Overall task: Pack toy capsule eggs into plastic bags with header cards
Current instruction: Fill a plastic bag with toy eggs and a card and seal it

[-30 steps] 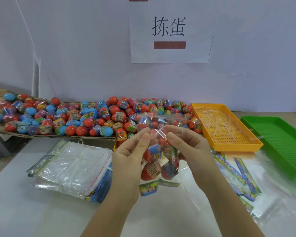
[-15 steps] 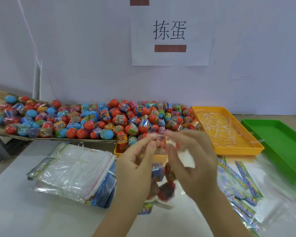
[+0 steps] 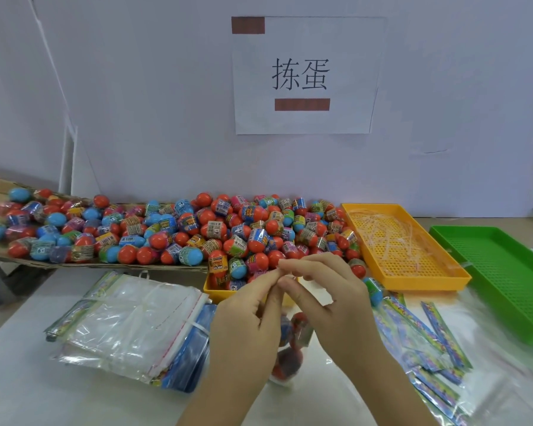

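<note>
A clear plastic bag (image 3: 290,352) filled with red and blue capsule eggs hangs between my hands above the white table. My left hand (image 3: 243,321) and my right hand (image 3: 333,305) pinch its top edge together, fingertips meeting near the middle; the bag's top is mostly hidden behind them. Behind, a large heap of loose capsule eggs (image 3: 197,232) lies on a cardboard sheet and spills into a small yellow tray (image 3: 213,290). A stack of empty bags with header cards (image 3: 130,321) lies at the left.
An orange perforated tray (image 3: 413,272) with thin plastic ties stands at the right, a green tray (image 3: 511,284) beside it. Loose header cards in film (image 3: 428,339) are spread at the lower right. A paper sign (image 3: 302,75) hangs on the wall.
The filled bag has dropped lower and my hands have closed toward each other at its top. The camera has tilted slightly down.
</note>
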A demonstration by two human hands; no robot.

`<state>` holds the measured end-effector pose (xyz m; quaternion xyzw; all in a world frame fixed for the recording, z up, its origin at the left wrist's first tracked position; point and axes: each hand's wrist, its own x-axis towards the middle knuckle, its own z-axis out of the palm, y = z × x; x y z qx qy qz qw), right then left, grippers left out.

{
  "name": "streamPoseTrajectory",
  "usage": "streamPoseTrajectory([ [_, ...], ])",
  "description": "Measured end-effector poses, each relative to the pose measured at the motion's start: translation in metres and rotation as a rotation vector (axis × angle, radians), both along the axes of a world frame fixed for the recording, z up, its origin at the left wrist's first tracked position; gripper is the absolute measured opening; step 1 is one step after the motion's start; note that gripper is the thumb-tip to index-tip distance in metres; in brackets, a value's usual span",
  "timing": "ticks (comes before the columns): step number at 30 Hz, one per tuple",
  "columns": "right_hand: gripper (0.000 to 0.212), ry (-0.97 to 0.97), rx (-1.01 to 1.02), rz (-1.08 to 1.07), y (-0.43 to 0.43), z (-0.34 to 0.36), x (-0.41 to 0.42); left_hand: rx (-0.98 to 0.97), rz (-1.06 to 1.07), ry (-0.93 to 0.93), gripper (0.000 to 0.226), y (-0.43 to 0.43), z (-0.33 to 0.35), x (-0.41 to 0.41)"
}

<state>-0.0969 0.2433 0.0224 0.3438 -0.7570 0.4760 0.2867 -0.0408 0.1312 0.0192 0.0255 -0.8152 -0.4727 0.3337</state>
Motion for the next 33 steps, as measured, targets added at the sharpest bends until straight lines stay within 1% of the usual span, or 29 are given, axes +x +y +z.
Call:
streamPoseTrajectory([
  [3,0.015,-0.057,-0.024,0.033,0.002,0.004,-0.002,-0.042,-0.048,-0.036,0.022,-0.005,0.0,0.0],
  [5,0.015,-0.059,-0.028,0.039,0.004,0.005,-0.004,-0.084,-0.063,-0.047,0.013,-0.007,-0.002,-0.001],
  [6,0.014,-0.044,-0.017,0.033,0.006,0.005,-0.006,-0.105,-0.063,-0.046,0.013,-0.009,-0.003,-0.001],
  [7,0.012,-0.011,0.007,0.015,0.007,0.005,-0.007,-0.148,-0.037,-0.027,0.017,-0.01,-0.004,-0.002],
  [9,0.02,0.114,0.083,-0.069,0.008,0.002,-0.009,-0.286,0.05,0.041,0.014,-0.01,-0.009,-0.005],
  [10,0.023,0.189,0.123,-0.12,0.008,0.0,-0.009,-0.313,0.077,0.063,0.018,-0.008,-0.011,-0.005],
  [12,0.023,0.329,0.171,-0.203,0.006,-0.003,-0.009,-0.204,0.046,0.033,0.031,-0.005,-0.009,-0.005],
  [14,0.022,0.416,0.192,-0.248,0.005,-0.005,-0.008,-0.118,0.01,0.007,0.044,-0.002,-0.007,-0.004],
  [16,0.022,0.457,0.204,-0.288,0.006,-0.005,-0.008,-0.098,-0.018,0.026,0.041,0.0,-0.008,-0.003],
  [20,0.021,0.473,0.226,-0.346,0.005,-0.004,-0.007,-0.142,-0.024,0.092,0.031,0.001,-0.011,-0.006],
  [21,0.021,0.459,0.226,-0.351,0.005,-0.004,-0.006,-0.178,-0.029,0.109,0.034,0.0,-0.011,-0.007],
  [22,0.02,0.427,0.213,-0.355,0.004,-0.004,-0.006,-0.217,-0.03,0.127,0.039,0.0,-0.011,-0.007],
  [24,0.019,0.3,0.135,-0.348,0.009,-0.001,-0.009,-0.237,-0.035,0.133,0.042,0.002,-0.012,-0.004],
  [26,0.014,0.163,0.01,-0.296,0.017,0.004,-0.014,-0.158,-0.03,0.118,0.039,0.004,-0.011,-0.002],
  [27,0.01,0.144,-0.053,-0.271,0.021,0.007,-0.015,-0.081,-0.032,0.087,0.039,0.005,-0.009,-0.002],
  [29,0.004,0.224,-0.128,-0.246,0.025,0.011,-0.014,0.074,-0.053,-0.011,0.04,0.004,-0.007,-0.003],
  [31,0.005,0.331,-0.094,-0.177,0.024,0.013,-0.01,0.178,-0.085,-0.047,0.03,0.002,-0.001,-0.003],
  [33,0.01,0.361,0.037,-0.088,0.02,0.012,-0.008,0.21,-0.125,-0.028,0.027,0.002,0.003,-0.002],
])
